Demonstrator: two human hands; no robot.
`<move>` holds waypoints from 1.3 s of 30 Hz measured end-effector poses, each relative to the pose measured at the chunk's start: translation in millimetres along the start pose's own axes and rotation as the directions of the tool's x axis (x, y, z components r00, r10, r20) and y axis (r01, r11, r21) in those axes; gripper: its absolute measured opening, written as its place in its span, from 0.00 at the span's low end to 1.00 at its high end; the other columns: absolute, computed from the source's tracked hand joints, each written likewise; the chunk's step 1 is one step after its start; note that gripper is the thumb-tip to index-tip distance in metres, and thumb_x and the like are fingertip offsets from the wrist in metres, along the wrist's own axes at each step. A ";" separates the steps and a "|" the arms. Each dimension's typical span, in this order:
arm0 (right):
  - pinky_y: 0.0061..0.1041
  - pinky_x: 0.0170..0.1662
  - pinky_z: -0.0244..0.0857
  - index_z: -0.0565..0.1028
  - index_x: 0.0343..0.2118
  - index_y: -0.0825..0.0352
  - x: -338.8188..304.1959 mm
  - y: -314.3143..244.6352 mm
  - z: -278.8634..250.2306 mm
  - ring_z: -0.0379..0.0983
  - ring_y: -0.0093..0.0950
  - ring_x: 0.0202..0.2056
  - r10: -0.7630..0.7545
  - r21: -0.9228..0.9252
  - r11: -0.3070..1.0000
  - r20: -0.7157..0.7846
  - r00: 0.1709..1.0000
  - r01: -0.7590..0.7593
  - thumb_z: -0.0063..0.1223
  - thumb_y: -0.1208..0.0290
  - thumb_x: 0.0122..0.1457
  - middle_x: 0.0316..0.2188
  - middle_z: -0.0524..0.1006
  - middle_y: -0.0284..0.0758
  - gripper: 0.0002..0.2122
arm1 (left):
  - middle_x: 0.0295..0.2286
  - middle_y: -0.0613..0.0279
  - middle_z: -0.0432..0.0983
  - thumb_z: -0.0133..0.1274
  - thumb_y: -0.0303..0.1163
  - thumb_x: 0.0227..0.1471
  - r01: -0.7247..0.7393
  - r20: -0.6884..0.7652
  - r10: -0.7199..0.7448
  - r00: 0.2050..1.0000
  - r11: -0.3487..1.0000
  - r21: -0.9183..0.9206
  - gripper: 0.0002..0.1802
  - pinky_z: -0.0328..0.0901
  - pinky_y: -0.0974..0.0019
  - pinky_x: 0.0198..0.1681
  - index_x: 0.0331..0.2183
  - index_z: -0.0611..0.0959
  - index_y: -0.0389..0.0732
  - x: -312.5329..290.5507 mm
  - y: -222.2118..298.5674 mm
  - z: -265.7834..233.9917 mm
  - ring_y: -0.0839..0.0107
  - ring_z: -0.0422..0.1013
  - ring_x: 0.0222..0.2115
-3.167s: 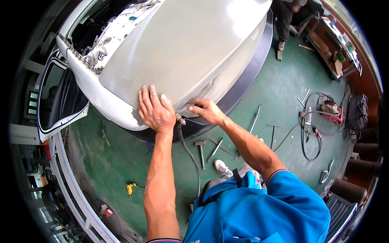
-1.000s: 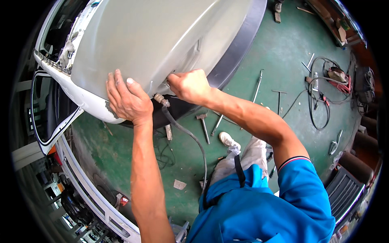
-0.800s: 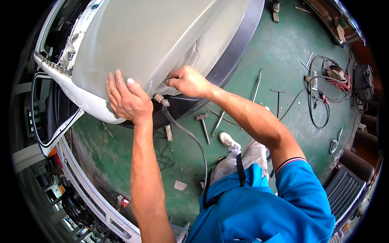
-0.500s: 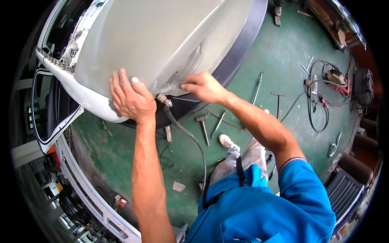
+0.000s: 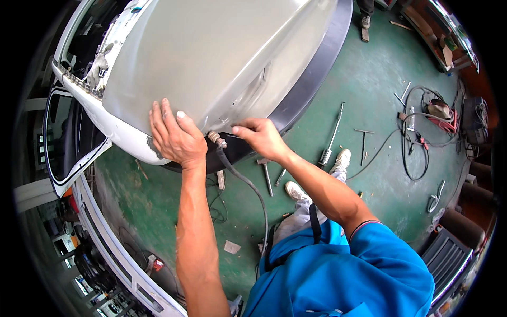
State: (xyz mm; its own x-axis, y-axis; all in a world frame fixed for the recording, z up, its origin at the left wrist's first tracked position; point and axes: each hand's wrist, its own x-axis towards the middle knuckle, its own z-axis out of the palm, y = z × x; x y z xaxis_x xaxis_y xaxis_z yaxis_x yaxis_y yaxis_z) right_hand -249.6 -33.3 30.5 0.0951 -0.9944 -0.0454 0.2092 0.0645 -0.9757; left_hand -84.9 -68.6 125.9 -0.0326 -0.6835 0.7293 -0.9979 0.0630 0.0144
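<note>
The left hand [image 5: 179, 136], its grip spread flat and holding nothing, rests on the near corner of the grey car panel [image 5: 195, 58], which slants lengthwise toward the upper right (far end cut off), while the right hand's [image 5: 236, 128] grip curls nearly closed by its lower edge, contents impossible to tell.

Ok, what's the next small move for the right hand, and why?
I'd probably ease the right hand up-left onto the scuffed patch of the grey car panel, avoiding the metal fitting: its thumb and forefinger are close together near that patch, and the left hand lies on the panel, possibly bracing.
</note>
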 end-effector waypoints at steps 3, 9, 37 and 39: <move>0.41 0.33 0.71 0.80 0.38 0.69 5.2 -22.3 7.3 0.79 0.41 0.28 -0.137 -0.408 0.901 0.055 0.989 0.147 0.61 0.60 0.57 0.26 0.80 0.46 0.16 | 0.54 0.49 0.70 0.42 0.39 0.61 -0.006 -0.005 0.006 1.000 1.000 0.003 0.24 0.59 0.47 0.57 0.54 0.77 0.39 1.0 -0.7 -1.3 0.48 0.65 0.56; 0.45 0.25 0.69 0.71 0.22 0.67 19.4 -23.4 22.8 0.75 0.47 0.23 -0.356 -0.692 0.649 0.093 0.930 0.317 0.59 0.60 0.56 0.21 0.79 0.40 0.15 | 0.54 0.50 0.71 0.40 0.38 0.63 -0.015 -0.023 0.016 1.000 1.000 0.020 0.23 0.60 0.49 0.57 0.53 0.78 0.39 2.1 -0.2 -3.0 0.50 0.66 0.55; 0.20 0.17 0.49 0.77 0.40 0.71 -117.6 -8.0 -41.5 0.56 0.20 0.14 0.351 0.435 0.717 0.450 0.821 -0.545 0.51 0.51 0.65 0.17 0.67 0.32 0.22 | 0.56 0.53 0.68 0.47 0.42 0.62 0.067 0.050 -0.064 0.997 0.996 -0.056 0.25 0.57 0.49 0.60 0.56 0.74 0.41 4.9 1.9 -24.7 0.53 0.63 0.59; 0.20 0.17 0.50 0.76 0.36 0.69 -141.1 -3.1 -55.4 0.58 0.22 0.14 0.512 0.500 0.598 0.363 0.779 -0.626 0.48 0.49 0.65 0.18 0.69 0.33 0.22 | 0.56 0.50 0.68 0.50 0.39 0.61 0.179 -0.005 -0.188 0.982 0.945 -0.274 0.25 0.57 0.49 0.60 0.56 0.74 0.37 -13.4 6.4 -38.7 0.51 0.62 0.58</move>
State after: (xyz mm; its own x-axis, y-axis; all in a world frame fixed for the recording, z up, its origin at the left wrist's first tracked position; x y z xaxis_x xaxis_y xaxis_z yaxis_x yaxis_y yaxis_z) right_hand -317.6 102.2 28.1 0.5341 -0.7112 -0.4571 0.5527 0.7029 -0.4478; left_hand -88.7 -30.9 142.7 0.1559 -0.6794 0.7170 -0.9335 0.1360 0.3319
